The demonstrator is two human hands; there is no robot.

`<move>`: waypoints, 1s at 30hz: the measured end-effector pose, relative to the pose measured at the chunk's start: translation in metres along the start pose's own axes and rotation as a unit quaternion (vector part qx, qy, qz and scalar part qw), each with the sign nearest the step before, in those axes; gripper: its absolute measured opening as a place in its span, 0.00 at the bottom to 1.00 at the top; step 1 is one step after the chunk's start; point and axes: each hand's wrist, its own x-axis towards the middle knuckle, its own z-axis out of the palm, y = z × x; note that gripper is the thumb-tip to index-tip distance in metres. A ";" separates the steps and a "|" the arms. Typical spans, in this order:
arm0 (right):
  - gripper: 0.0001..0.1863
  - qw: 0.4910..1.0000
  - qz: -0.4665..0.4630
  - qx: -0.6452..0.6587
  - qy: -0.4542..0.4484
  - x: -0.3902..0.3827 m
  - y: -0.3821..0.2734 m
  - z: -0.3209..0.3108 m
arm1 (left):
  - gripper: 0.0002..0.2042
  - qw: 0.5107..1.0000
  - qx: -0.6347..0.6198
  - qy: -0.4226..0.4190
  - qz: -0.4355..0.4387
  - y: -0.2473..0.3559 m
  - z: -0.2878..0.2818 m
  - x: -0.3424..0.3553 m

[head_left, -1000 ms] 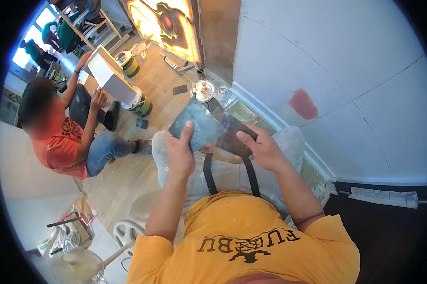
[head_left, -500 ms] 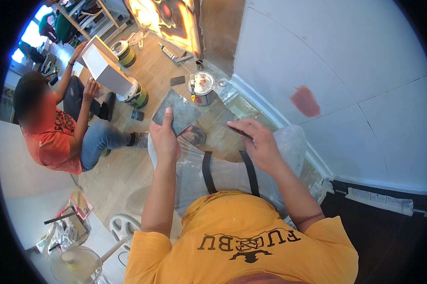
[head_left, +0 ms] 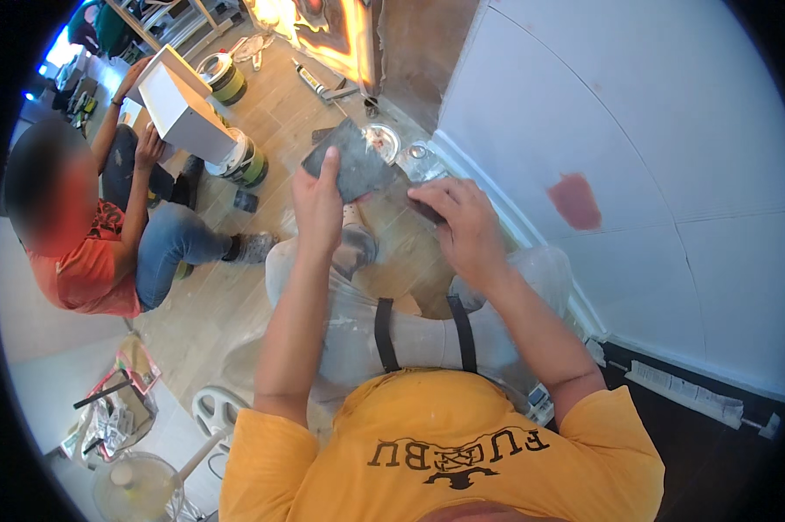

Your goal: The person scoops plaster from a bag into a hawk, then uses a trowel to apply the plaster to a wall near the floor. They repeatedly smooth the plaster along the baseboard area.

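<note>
My left hand (head_left: 318, 204) grips a grey, smeared square plate (head_left: 357, 165) by its near edge, the thumb lying on top. My right hand (head_left: 466, 226) pinches a thin, dark-backed flat spreader (head_left: 427, 210), whose blade is hard to make out against the floor. The spreader is close to the plate's right corner; I cannot tell whether they touch. Beyond the plate stands an open tin (head_left: 384, 142) with a whitish, smeared top, partly hidden by the plate.
At left a seated co-worker (head_left: 88, 261) in an orange-red shirt holds a white box-like piece (head_left: 175, 104) over tubs (head_left: 243, 165). A sealant gun (head_left: 312, 83) lies on the wooden floor. To the right rises a pale wall (head_left: 636, 139) with a reddish patch (head_left: 575, 202).
Both hands have moved farther out and nearer each other, bringing the spreader close to the plate. The plate now covers part of the tin. The view has shifted slightly.
</note>
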 end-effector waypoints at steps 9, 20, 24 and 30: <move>0.17 0.998 0.007 -0.054 0.042 0.116 0.107 0.048 | 0.14 0.995 0.052 -0.064 -0.048 -0.034 0.046 0.136; 0.14 0.975 0.219 -0.018 0.040 0.210 0.258 0.135 | 0.14 0.978 0.156 -0.009 -0.138 -0.100 0.028 0.195; 0.19 0.891 0.377 0.248 0.055 0.215 0.282 0.137 | 0.14 0.976 0.142 0.041 -0.158 -0.090 0.017 0.205; 0.13 0.612 0.417 0.665 0.096 0.214 0.272 0.136 | 0.10 0.949 -0.071 -0.028 -0.306 -0.085 0.009 0.211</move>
